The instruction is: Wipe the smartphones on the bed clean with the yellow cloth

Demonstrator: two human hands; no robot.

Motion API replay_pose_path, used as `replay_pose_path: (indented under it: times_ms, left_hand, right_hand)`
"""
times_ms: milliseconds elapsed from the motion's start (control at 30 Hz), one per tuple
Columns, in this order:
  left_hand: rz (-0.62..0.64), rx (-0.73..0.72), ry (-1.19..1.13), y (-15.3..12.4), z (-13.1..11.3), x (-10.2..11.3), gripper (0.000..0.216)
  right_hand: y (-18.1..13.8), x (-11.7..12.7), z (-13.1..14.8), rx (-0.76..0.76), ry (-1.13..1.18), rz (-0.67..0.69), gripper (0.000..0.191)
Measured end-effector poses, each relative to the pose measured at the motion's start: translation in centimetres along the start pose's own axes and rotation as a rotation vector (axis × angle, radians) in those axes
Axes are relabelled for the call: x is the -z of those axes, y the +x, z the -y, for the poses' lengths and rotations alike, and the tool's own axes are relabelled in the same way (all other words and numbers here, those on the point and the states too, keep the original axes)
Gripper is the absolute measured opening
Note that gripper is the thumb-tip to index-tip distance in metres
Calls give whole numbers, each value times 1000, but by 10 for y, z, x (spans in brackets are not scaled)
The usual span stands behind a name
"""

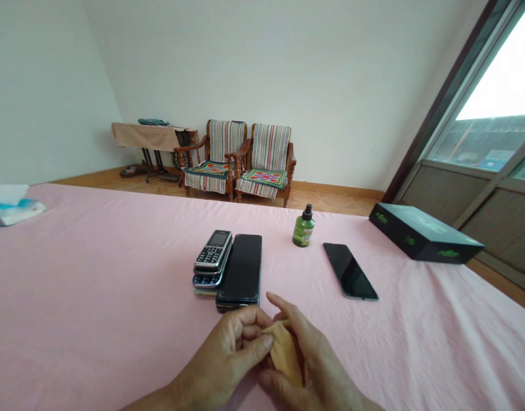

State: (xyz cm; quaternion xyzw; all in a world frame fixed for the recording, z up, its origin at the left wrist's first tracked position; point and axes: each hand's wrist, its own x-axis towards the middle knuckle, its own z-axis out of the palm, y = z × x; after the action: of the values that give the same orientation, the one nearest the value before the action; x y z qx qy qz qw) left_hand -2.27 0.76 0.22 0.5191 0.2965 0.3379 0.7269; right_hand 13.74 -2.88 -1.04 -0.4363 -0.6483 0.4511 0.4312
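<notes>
We hold a yellow cloth (284,351) between both hands, close in front of us over the pink sheet (116,291). The grip of our left hand (234,351) is pinched on its edge, thumb against fingers; that of our right hand (316,359) is curled around it, one finger stretched out.

From our hands, a stack of large phones (241,268) lies near at eleven o'clock, with a stack of keypad phones (213,251) just beside it on the nine o'clock side. A green bottle (304,231) stands upright between twelve and one, a single dark phone (350,271) lies screen-up between one and two, and a black box (420,237) sits farther off towards two.
</notes>
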Motion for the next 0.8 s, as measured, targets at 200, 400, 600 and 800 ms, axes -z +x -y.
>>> replay_pose_path:
  times_ms: [200,400,600,800]
  left_hand:
    - [-35,22,58,2,3,2,43]
    - [-75,4,80,1,7,2,44]
    - [-112,27,77,0,8,2,47]
    - [-73,60,122,1,11,3,51]
  right_hand:
    - [3,0,7,23,-219,-79,21]
    - [-4,-6,-10,3,-222,-108,51]
    - [-11,-6,-21,16,-551,-79,78]
    - [-6,2,-17,160,-481,-28,74]
